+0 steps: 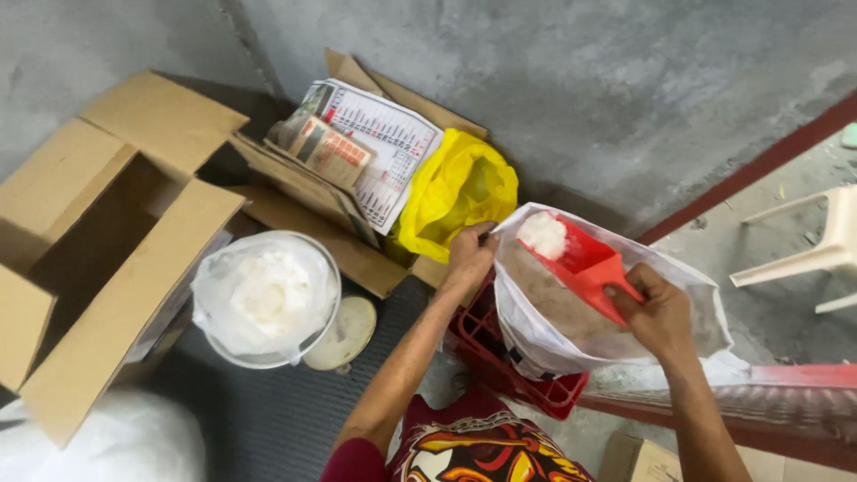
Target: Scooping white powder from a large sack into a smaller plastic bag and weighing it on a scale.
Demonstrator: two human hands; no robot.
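My right hand (659, 312) grips the handle of a red plastic scoop (585, 263) that carries a heap of white powder (543, 235). The scoop sits over the mouth of a clear plastic bag (536, 335) with brownish contents. My left hand (470, 253) pinches the bag's upper left rim and holds it open. The bag rests in a red plastic crate (486, 361).
A white bucket (266, 299) lined with plastic holds white powder, with a round lid (344, 332) beside it. Open cardboard boxes (98, 241) lie left, printed paper sheets (375, 143) and a yellow bag (455, 192) behind. A white plastic chair (817, 250) stands right.
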